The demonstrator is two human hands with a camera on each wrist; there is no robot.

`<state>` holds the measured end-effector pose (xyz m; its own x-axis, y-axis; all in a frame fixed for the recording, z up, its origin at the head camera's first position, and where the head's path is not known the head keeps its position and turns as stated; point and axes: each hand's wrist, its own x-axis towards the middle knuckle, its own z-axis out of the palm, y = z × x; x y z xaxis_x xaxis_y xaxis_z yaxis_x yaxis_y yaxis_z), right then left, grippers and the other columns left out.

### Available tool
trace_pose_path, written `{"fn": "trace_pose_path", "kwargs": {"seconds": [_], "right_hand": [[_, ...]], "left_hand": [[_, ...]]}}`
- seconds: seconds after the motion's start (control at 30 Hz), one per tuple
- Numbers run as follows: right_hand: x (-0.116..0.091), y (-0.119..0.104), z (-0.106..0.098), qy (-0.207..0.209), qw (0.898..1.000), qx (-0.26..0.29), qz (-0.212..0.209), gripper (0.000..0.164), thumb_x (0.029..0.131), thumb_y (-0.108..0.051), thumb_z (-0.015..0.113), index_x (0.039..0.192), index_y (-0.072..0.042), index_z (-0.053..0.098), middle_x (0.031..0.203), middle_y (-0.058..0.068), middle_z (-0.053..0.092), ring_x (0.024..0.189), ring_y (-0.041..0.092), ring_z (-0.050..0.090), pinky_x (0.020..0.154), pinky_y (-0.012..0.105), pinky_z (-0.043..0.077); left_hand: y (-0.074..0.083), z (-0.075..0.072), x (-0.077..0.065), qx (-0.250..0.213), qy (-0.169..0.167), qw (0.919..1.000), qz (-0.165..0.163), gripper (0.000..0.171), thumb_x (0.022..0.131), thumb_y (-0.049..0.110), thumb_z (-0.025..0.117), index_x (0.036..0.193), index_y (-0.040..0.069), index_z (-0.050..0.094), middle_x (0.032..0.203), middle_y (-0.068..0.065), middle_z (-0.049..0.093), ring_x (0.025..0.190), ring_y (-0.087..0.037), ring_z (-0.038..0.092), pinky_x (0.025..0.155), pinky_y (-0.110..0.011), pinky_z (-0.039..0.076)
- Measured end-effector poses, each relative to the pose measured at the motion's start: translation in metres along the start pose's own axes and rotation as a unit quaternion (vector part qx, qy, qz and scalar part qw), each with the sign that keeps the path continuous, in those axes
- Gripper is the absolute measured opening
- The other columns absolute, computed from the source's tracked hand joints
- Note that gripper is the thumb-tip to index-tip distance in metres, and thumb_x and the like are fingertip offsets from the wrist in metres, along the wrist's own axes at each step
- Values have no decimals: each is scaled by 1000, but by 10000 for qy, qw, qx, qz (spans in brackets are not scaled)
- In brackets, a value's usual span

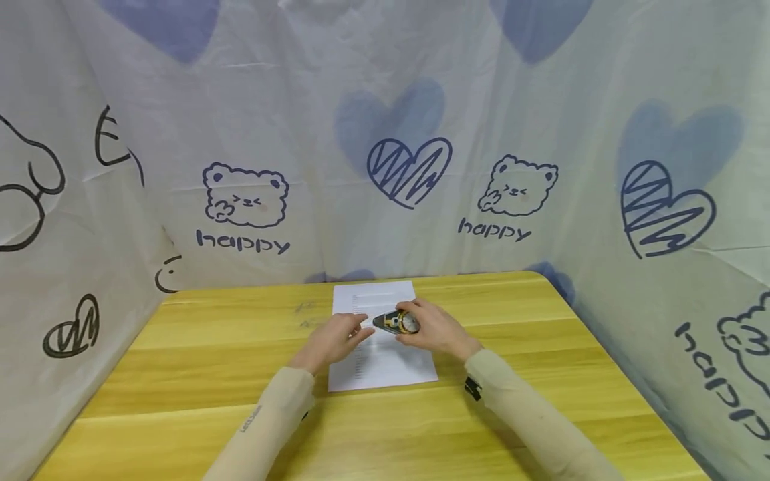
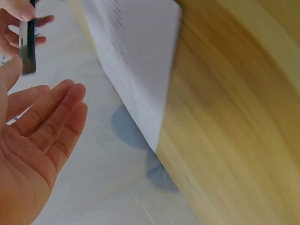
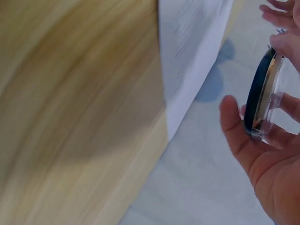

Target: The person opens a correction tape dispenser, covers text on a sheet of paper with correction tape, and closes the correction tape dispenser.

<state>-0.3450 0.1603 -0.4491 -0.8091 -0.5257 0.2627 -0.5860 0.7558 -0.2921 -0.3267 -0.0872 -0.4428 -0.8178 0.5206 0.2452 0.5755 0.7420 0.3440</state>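
Observation:
My right hand (image 1: 434, 326) holds a correction tape (image 1: 397, 322) by its wide, rounded end, thumb and fingers on its edges. Through the clear shell show a pale reel and gold-coloured parts; in the right wrist view the correction tape (image 3: 262, 93) is edge-on, with a dark back. Its narrow tip points at my left hand (image 1: 339, 337), which is just left of it and holds nothing. In the left wrist view the left hand (image 2: 44, 136) has its fingers extended, palm showing. Below both hands lies a white printed sheet (image 1: 385, 371).
The sheet lies on a yellow wood-grain table (image 1: 511, 401), reaching near its far edge. Pale curtains (image 1: 325, 220) with hearts and bear drawings hang behind and on both sides. Faint dark marks (image 1: 305, 307) are on the tabletop left of the paper.

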Motion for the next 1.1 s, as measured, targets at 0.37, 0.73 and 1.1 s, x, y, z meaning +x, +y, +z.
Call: {"fn": "trace_pose_path", "kwargs": {"seconds": [0.37, 0.73, 1.1], "right_hand": [[-11, 39, -8, -207, 9926, -542, 1065, 65, 77, -40, 80, 129, -7, 60, 118, 8, 63, 91, 19, 60, 78, 38, 55], [-23, 66, -21, -192, 9817, -533, 1819, 68, 77, -42, 79, 129, -2, 60, 117, 14, 66, 93, 24, 62, 81, 44, 55], [-37, 93, -28, -599, 9704, -743, 2219, 60, 78, -41, 77, 119, 1, 63, 106, 14, 69, 87, 25, 63, 73, 45, 55]], "left_hand": [[-17, -6, -19, 575, -5, 9960, -688, 58, 95, 46, 61, 134, 4, 59, 126, -15, 67, 115, -32, 64, 99, -47, 52], [-29, -7, -26, 902, 38, 9926, -815, 73, 88, 59, 63, 140, 8, 55, 132, -17, 62, 120, -34, 59, 101, -49, 50], [-41, -9, -29, 893, -104, 9891, -1168, 65, 93, 47, 63, 142, 6, 52, 137, -19, 57, 125, -35, 56, 104, -51, 47]]}}
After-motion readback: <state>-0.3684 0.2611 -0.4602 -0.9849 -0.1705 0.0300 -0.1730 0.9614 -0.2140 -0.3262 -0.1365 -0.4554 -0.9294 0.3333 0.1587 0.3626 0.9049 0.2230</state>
